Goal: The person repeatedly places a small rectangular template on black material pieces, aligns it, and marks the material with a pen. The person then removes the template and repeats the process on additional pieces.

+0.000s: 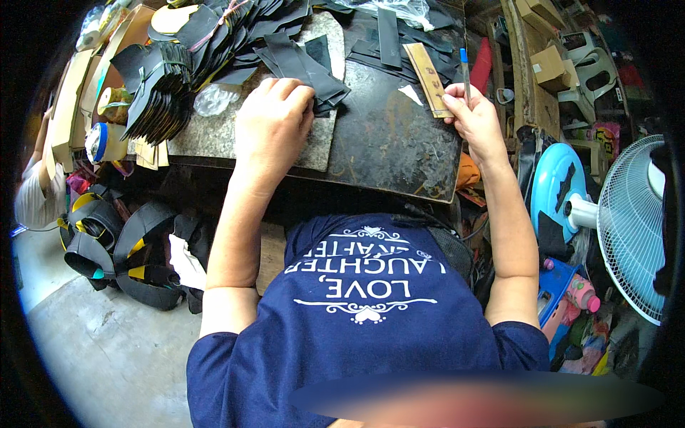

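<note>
My right hand [474, 121] grips the lower end of a narrow tan strip [422, 71] with dark handwritten marks, thumb on top. A pen with a blue end [464, 70] stands up out of the same hand's fingers. On the left, my left hand [275, 118] is closed with bent fingers against several flat black strips [303, 71] of sheet material. Its fingertips are hidden, so what they pinch cannot be made out. A small white scrap [410, 93] lies beside the tan strip.
Bundled black cut pieces [160, 89] and clear plastic [215, 100] crowd the left of the dark table [378, 143]. Jars [107, 141] stand at its left edge. Rolled black bands [146, 242] lie on the floor. A fan [633, 228] is at the right.
</note>
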